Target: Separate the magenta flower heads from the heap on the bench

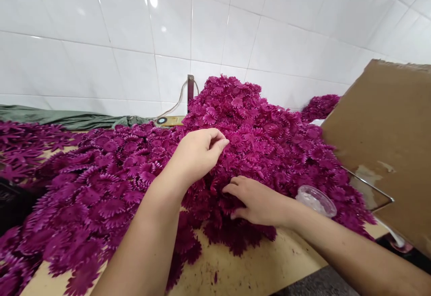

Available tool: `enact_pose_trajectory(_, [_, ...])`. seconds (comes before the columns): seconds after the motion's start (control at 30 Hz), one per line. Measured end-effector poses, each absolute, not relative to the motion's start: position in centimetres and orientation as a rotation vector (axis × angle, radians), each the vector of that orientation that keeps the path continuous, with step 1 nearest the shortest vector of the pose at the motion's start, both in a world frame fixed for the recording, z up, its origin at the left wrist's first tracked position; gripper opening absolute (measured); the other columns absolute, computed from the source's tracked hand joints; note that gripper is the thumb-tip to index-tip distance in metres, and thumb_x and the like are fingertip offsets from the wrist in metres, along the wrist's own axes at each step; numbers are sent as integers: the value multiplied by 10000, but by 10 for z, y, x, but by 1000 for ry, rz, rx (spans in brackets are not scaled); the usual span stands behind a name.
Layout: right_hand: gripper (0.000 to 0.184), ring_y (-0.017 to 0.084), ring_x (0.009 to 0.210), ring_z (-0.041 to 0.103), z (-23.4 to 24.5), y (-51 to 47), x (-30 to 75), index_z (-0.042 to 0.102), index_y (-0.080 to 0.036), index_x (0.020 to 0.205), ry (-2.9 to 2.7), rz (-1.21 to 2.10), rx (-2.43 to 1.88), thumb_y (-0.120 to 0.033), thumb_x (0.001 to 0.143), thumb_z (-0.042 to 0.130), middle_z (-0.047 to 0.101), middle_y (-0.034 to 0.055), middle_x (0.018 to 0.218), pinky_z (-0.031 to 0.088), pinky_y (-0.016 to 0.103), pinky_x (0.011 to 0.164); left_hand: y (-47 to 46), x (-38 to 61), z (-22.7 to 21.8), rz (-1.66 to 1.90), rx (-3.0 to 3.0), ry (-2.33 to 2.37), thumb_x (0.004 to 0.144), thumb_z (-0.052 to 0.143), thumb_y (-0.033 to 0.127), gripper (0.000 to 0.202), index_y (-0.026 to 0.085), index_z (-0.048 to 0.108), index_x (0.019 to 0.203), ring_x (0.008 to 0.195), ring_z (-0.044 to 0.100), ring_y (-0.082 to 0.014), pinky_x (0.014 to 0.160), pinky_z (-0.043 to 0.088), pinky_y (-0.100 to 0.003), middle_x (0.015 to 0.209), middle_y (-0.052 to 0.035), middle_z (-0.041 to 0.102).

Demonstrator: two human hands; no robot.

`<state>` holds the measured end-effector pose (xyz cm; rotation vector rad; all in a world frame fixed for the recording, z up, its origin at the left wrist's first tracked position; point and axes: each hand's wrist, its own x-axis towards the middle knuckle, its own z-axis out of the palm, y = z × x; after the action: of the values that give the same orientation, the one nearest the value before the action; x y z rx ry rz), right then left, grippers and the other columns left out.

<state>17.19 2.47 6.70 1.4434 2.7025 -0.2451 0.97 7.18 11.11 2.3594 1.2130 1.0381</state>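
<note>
Magenta artificial flower petal discs [242,116] — round, with finely notched rims that look paler in places — lie loose and jumbled, tilted every way and overlapping. They rise into a tall mound right of the middle and run leftward in a lower, broad spread over the yellowish tabletop [245,269] — a few hang together in a small clump at the near side

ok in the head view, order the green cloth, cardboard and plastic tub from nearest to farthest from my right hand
1. Plastic tub, just right of your right hand
2. Cardboard, farther right
3. Green cloth, far left by the wall
</note>
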Motion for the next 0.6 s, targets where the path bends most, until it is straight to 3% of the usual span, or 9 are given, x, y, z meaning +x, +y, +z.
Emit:
enact_pose_trajectory(0.1, [353, 202, 928, 545, 79, 32, 176, 555, -126, 1094, 2728, -494, 1499, -262, 768, 556, 589, 112, 1015, 410, 319, 828, 73, 8, 111, 1068, 2358, 1200, 793, 424, 329, 242, 176, 604, 740, 621, 548, -142, 598, 394, -254, 682, 3, 632])
enact_pose_trajectory(0.23, [226, 176, 847, 581, 72, 46, 170, 618, -160, 929, 2738, -378, 1684, -138, 825, 420, 636, 81, 927, 424, 300, 782, 73, 6, 111, 1085, 2368, 1207, 795, 419, 326, 247, 173, 604, 735, 614, 542, -138, 601, 392, -252, 673, 4, 629])
enact_pose_trajectory(0.43, [206, 262, 841, 588, 48, 47, 151, 602, -102, 908, 2642, -148, 1633, -196, 725, 589, 641, 156, 892, 426, 337, 720, 70, 3, 113, 1062, 2370, 1214, 791, 431, 317, 234, 175, 607, 731, 604, 539, -136, 585, 383, -250, 663, 6, 625])
enact_pose_trajectory(0.6, [196, 238, 820, 570, 61, 48, 159, 622, -119, 892, 2710, -17, 1667, -215, 723, 599, 619, 123, 848, 426, 337, 739, 70, -2, 116, 1093, 2364, 1190, 798, 416, 320, 249, 175, 606, 730, 597, 533, -135, 584, 381, -249, 654, 7, 618])
